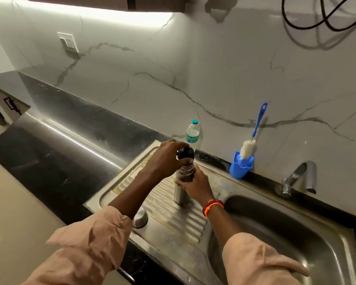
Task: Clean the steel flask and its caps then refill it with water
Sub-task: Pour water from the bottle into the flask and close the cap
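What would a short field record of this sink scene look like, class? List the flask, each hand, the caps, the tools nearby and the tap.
flask: steel flask upright on the ribbed drainboard
left hand: left hand grips the black cap at the flask's top
right hand: right hand holds the flask's upper body
steel cap: steel cap on the drainboard, near the left sleeve
tools: brush standing in a blue cup; water bottle by the wall
tap: tap, no water seen running

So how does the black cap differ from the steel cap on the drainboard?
The black cap is dark and gripped by the left hand atop the flask; the steel cap is shiny, dome-shaped, and rests untouched on the drainboard. Both look round.
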